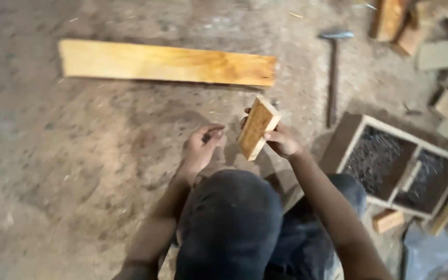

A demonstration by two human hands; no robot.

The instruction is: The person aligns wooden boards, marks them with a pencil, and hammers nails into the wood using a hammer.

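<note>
My right hand [282, 140] grips a short, light wooden block [257, 128], held tilted above the dirt floor in front of my knees. Just left of the block, my left hand [199, 148] has its fingers curled together; something small may be pinched in them, but I cannot make it out. A long pale plank [167, 63] lies flat on the ground beyond both hands. My dark-trousered knees [229, 218] fill the lower middle of the view.
A hammer [333, 72] lies on the ground at upper right. A wooden box [346, 139] with two compartments of dark nails sits to my right. Offcuts and planks [444, 54] pile at the far right; a small block [388, 220] lies by the box.
</note>
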